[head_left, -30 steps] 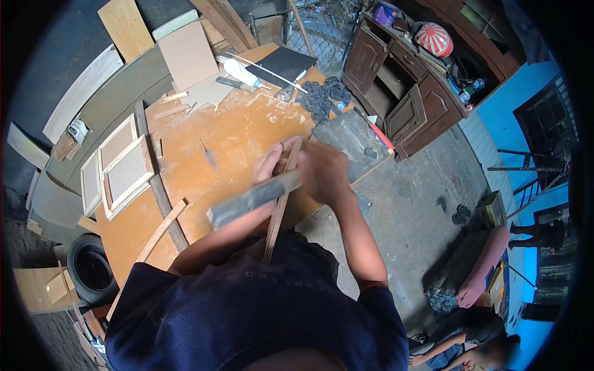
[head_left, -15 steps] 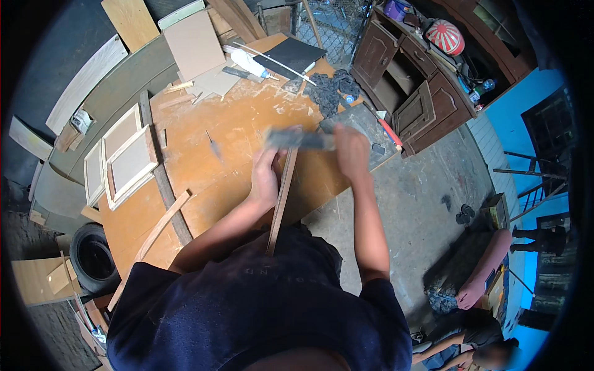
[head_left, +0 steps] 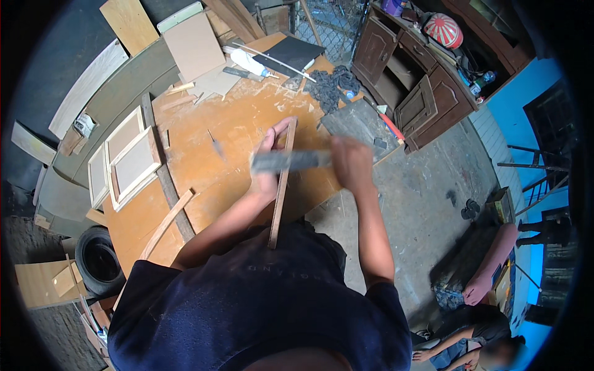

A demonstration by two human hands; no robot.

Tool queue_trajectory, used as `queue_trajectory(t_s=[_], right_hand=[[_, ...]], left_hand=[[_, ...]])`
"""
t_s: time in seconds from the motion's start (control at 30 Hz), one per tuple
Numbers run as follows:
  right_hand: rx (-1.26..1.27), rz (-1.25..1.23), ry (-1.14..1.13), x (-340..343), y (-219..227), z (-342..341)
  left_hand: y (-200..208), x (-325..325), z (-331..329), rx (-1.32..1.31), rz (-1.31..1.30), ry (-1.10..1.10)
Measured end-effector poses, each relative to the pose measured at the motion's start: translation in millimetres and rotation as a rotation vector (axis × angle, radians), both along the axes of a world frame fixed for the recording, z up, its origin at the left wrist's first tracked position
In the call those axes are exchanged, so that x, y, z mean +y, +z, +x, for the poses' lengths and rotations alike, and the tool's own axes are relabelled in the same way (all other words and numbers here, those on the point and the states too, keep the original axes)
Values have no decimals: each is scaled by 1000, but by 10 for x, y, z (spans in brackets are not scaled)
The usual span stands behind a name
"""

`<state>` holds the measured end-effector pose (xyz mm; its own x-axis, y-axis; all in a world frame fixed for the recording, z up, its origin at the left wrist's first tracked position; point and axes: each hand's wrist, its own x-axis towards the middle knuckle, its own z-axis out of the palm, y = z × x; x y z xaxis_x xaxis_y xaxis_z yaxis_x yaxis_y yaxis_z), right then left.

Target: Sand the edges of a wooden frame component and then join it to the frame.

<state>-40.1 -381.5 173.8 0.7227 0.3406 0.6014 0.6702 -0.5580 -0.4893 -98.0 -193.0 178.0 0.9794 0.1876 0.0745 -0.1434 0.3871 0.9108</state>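
Note:
My left hand (head_left: pixel 264 182) is closed around a narrow wooden strip (head_left: pixel 278 207), gripping it near its far end. The strip's near end reaches my dark shirt. In my right hand (head_left: pixel 354 162) is a flat dark-grey bar (head_left: pixel 303 160), blurred by motion, so whether it is a file or a sanding block is unclear. It lies crosswise over the strip, just nearer to me than its far end, and partly covers my left hand. Beneath both hands is the orange-brown worktable (head_left: pixel 229 167).
Pale wooden frames (head_left: pixel 133 161) and a curved wooden strip (head_left: pixel 167 226) are on the left. A white bottle (head_left: pixel 249 62), dark cloth (head_left: pixel 331 89) and a grey board (head_left: pixel 362 128) lie toward the back. A brown cabinet (head_left: pixel 427 102) stands at the right. Another person (head_left: pixel 476 331) sits lower right.
The grey bar in my right hand has moved toward me along the strip and slightly left. My left hand still holds the strip in nearly the same place.

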Motion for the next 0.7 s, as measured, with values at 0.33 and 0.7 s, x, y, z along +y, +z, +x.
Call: queue_trajectory(t_s=[0.33, 0.7], right_hand=[[30, 6, 71, -25, 54, -173], [32, 87, 127, 110, -113, -339]], left_hand=[[4, 50, 17, -58, -13, 57], [-65, 134, 209, 13, 136, 94]])
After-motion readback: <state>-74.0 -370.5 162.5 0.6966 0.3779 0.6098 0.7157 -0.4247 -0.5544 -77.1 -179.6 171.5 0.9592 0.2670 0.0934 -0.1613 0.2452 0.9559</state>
